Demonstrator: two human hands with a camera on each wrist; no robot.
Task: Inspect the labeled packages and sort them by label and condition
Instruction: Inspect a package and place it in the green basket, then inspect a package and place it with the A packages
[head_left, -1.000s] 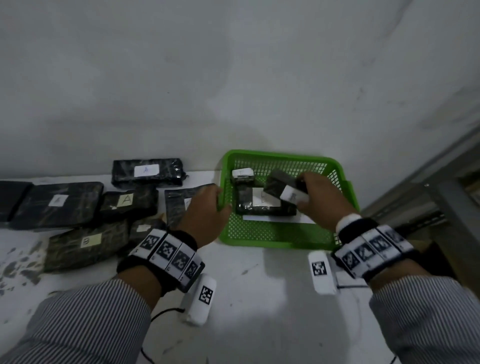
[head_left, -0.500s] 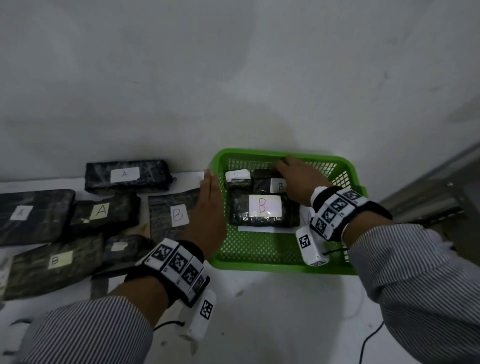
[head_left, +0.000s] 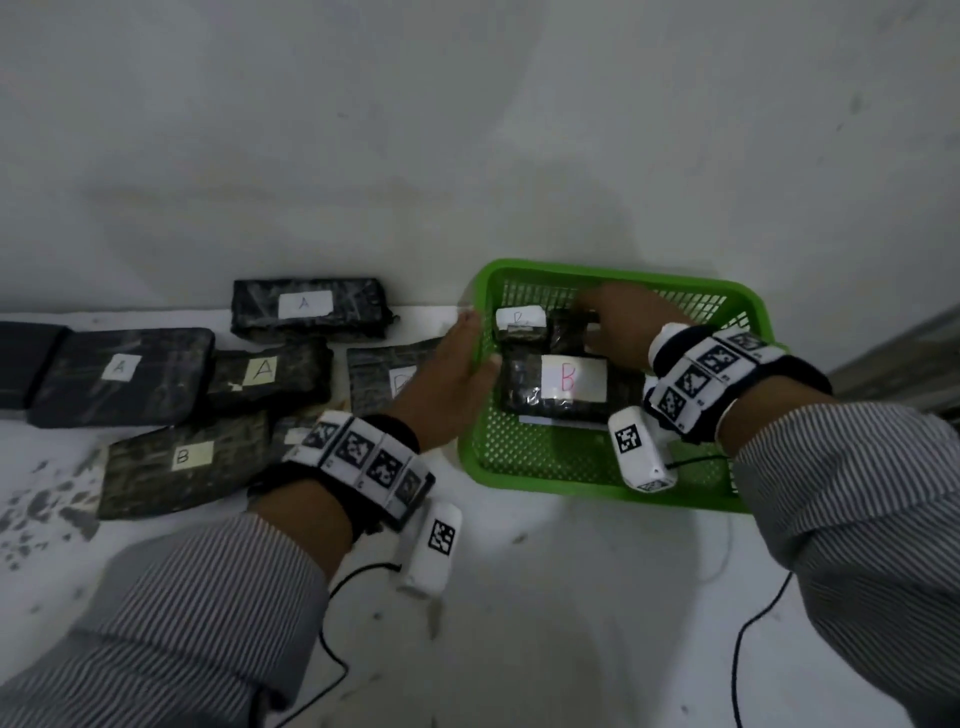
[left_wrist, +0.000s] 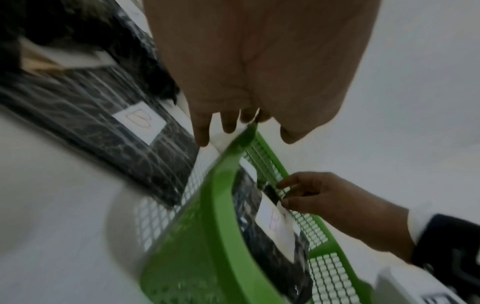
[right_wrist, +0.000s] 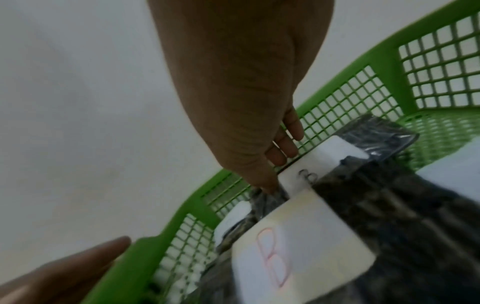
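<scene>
A green basket (head_left: 597, 488) stands by the wall and holds a large black package labelled B (head_left: 566, 384) and a small one labelled B (head_left: 519, 325) at the back left. My right hand (head_left: 618, 332) reaches to the basket's back and pinches another small B package (right_wrist: 306, 174) between thumb and fingers (right_wrist: 285, 148). My left hand (head_left: 452, 374) lies with straight fingers against the basket's left rim (left_wrist: 221, 205), thumb on the inside. Left of the basket lie black packages labelled A (head_left: 306, 312), A (head_left: 124, 374), A (head_left: 270, 374), B (head_left: 182, 462) and a half-hidden B (head_left: 384, 384).
A white wall rises right behind the basket and packages. A grey metal frame (head_left: 904, 364) stands at the far right. Black cables (head_left: 748, 649) trail over the white table near me. Another dark package (head_left: 21, 364) lies at the far left, with dark stains (head_left: 41, 509) in front.
My right hand has carried the small B package from above the large one to the basket's back and lowered it. My left hand has straightened against the rim.
</scene>
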